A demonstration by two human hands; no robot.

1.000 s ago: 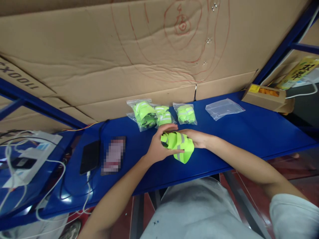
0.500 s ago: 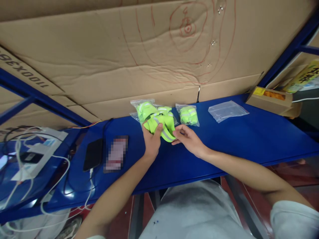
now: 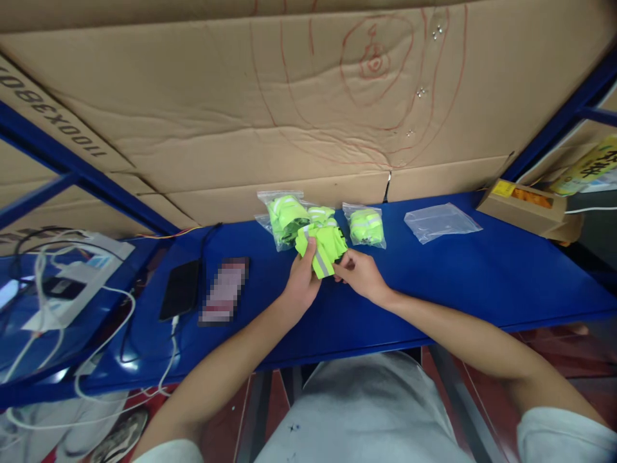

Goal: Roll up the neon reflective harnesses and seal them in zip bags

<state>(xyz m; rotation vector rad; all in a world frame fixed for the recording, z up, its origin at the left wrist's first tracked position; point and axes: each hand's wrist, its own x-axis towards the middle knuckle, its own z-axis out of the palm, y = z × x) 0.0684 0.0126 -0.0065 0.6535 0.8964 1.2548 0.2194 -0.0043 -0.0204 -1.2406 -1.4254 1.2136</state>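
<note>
A neon-yellow reflective strap [image 3: 324,251] with a grey stripe is bunched and folded above the blue table. My left hand [image 3: 303,280] is closed round its left side, thumb on top. At the lower right edge of the strap, my right hand [image 3: 359,273] has its fingers curled and pinched on the material. Just behind lie clear zip bags with more neon straps: one bag [image 3: 285,215] at the left, partly overlapped by another, and a separate bag [image 3: 366,226] to the right. An empty-looking clear bag [image 3: 441,222] lies flat farther right.
On the blue table [image 3: 405,321] at the left are a black phone [image 3: 180,289] on a white cable and a second phone [image 3: 224,290] with a blurred screen. A power strip [image 3: 80,280] with tangled cables is at far left. A cardboard box [image 3: 523,207] stands at the right; a cardboard sheet [image 3: 193,116] forms the back.
The strap's hanging loop has been drawn in and now lies folded flatter against the bundle. My right hand has moved slightly closer to my left. The camera view has shifted a little.
</note>
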